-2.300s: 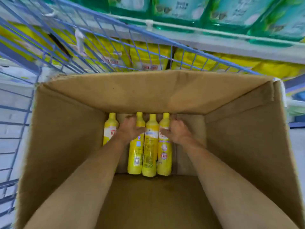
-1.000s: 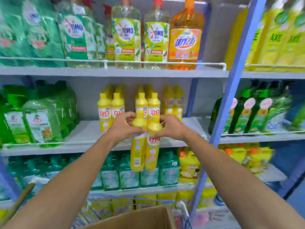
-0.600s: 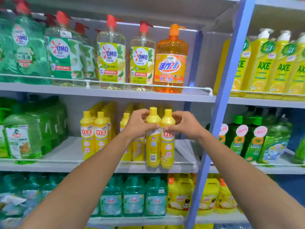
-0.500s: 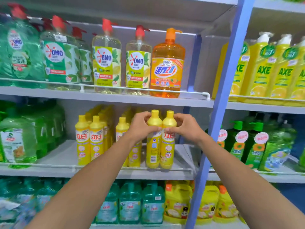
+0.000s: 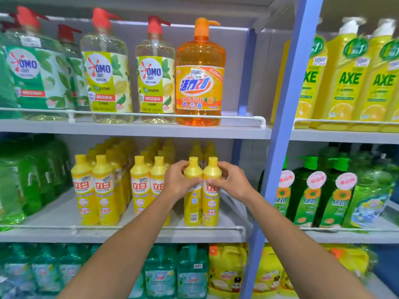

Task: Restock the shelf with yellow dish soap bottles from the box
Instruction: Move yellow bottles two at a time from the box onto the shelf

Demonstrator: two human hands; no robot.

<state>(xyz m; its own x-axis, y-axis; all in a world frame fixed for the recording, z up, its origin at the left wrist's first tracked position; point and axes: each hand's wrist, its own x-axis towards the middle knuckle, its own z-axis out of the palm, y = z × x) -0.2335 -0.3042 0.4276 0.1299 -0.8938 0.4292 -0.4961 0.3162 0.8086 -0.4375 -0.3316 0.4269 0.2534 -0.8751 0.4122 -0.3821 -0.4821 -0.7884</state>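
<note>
Curled round the shoulders of two yellow bottles, both hands hold the pair upright and touching. The left hand (image 5: 178,181) is wrapped on the left bottle (image 5: 192,209) just below its cap. The right hand (image 5: 231,182) pinches the right bottle (image 5: 211,209) at the same height, with the thumb laid across the front. The pair is held over the front of the middle shelf (image 5: 54,235), just behind the white rail (image 5: 129,228) at six o'clock. Whether the bases are fully set down cannot be told.

The step in hand is judged to be the setting down of the pair. The bases should be felt flat on the board before the fingers are loosened, since bottles this tall and narrow, held high, are likely to rock. The fingers are best opened outward, toward nine and three o'clock, so that neither bottle is dragged along.

At nine o'clock the rows of yellow bottles (image 5: 149,186) are standing very near the left hand, so little room is left for the knuckles. More of the same bottles are seen at twelve o'clock, behind the pair. At three o'clock a gap is open before the blue post (image 5: 280,147).

A barcode label is shown on the left bottle, whereas front labels are shown by its neighbours. A half turn would be well given before it is let go.
</note>
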